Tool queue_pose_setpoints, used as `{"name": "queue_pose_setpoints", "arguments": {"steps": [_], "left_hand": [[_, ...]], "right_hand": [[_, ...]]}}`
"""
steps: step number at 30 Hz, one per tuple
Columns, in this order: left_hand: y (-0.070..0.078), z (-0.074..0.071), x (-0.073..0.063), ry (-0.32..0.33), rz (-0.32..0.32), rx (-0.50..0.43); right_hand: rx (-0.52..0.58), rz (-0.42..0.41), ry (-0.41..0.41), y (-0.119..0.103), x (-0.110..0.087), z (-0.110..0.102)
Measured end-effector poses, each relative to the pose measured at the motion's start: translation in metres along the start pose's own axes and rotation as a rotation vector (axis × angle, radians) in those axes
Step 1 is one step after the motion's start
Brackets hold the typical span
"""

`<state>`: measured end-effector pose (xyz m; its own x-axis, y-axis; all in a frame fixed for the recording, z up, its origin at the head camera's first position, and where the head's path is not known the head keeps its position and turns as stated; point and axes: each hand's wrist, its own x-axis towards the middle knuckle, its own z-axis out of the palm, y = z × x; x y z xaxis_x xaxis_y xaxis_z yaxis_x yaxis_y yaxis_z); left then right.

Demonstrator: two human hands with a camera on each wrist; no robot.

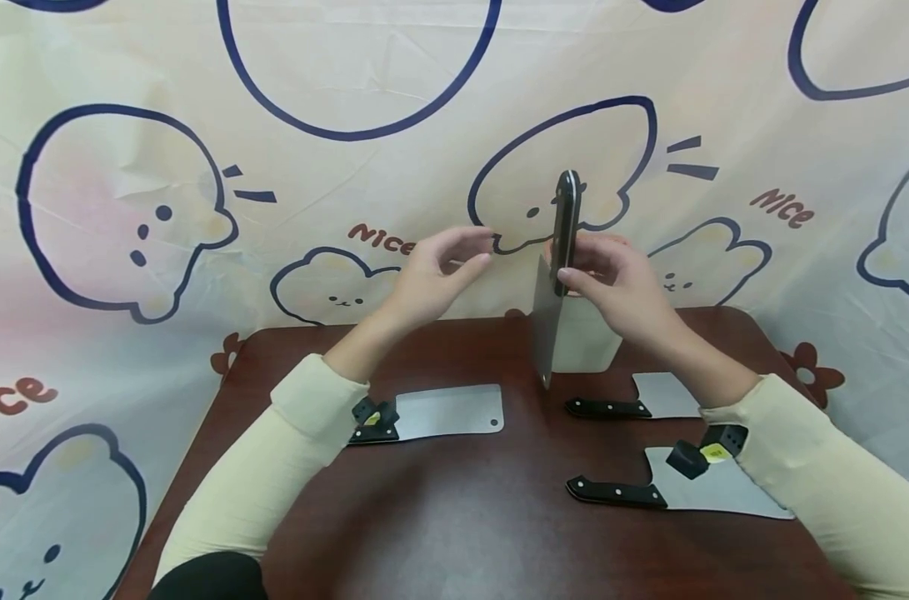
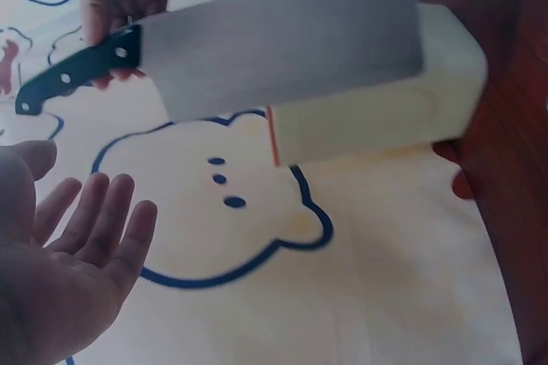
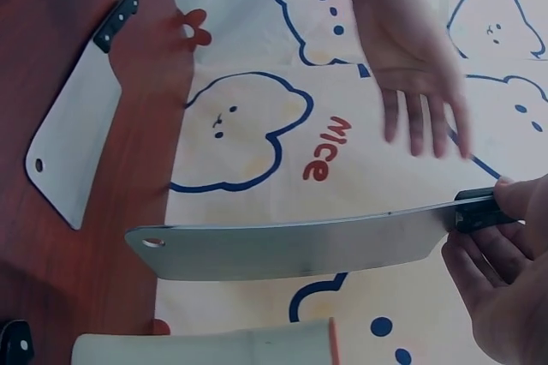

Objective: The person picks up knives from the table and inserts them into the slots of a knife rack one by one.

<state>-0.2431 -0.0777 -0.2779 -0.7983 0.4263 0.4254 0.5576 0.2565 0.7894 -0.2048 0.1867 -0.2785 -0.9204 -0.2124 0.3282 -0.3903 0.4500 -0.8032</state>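
Observation:
My right hand (image 1: 622, 279) pinches a cleaver (image 1: 566, 221) by its black riveted handle, thumb on one side. The handle points up and the broad steel blade (image 2: 282, 44) hangs down, its lower end near the tabletop. Just beside the blade stands a pale, cream-coloured block-shaped holder (image 1: 585, 337) with a reddish rim at its top. The blade overlaps this holder in the left wrist view. My left hand (image 1: 442, 271) hovers to the left of the cleaver with relaxed fingers, apart from it and holding nothing.
On the dark red-brown table (image 1: 439, 517), another cleaver (image 1: 450, 410) lies under my left forearm. Two more lie at the right, one farther back (image 1: 607, 408) and one nearer (image 1: 622, 493), partly hidden by my right arm. A printed cloth (image 1: 334, 183) hangs behind the table.

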Motion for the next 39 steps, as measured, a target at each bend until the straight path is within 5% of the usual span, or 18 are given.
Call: {"name": "queue_pose_setpoints", "arguments": {"steps": [15,27,39], "left_hand": [[-0.036,-0.035,-0.045,-0.143,-0.188,0.124],[-0.076,-0.056,-0.094,-0.196,-0.283,0.189],[-0.110,-0.077,-0.140,-0.214,-0.369,0.300]], "right_hand": [[0.019,0.073,0.047,-0.023,0.017,-0.026],[0.094,0.101,0.181,-0.039,0.032,-0.056],[0.379,0.016,0.249,-0.039,0.044,-0.089]]}}
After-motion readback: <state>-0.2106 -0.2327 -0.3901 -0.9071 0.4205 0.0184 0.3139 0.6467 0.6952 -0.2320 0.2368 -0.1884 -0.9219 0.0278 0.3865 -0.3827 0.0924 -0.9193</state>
